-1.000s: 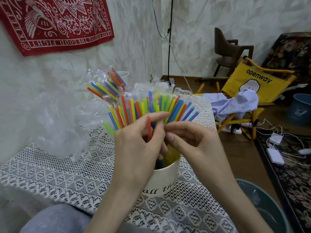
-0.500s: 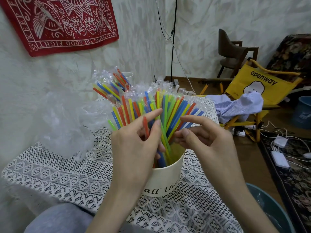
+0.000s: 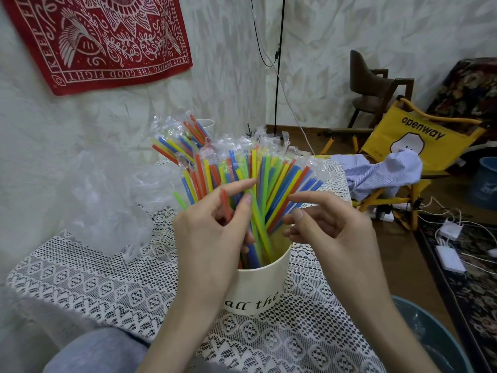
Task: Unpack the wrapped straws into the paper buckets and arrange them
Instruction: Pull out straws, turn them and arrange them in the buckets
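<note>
A cream paper bucket (image 3: 259, 288) lettered "all the" stands on the lace-covered table (image 3: 107, 286). It holds several colourful straws (image 3: 271, 184) fanned upward, many with clear wrappers on their tops. My left hand (image 3: 209, 238) reaches into the bundle from the left, with an orange straw (image 3: 225, 204) held between its index finger and thumb. My right hand (image 3: 333, 230) hovers at the bundle's right side with relaxed fingers, its index tip by the straws, holding nothing. Behind stands a second white bucket (image 3: 205, 124) with wrapped straws (image 3: 180, 142).
A heap of clear plastic wrapping (image 3: 107, 200) lies on the table's left by the wall. A blue basin (image 3: 433, 335) sits on the floor at lower right. Beyond the table's right edge are a yellow folding chair (image 3: 419, 135) with a cloth, cables and chargers.
My right hand has let go of the straws it pinched and opened its fingers. The straws have spread into a wider fan. My left hand keeps the orange straw.
</note>
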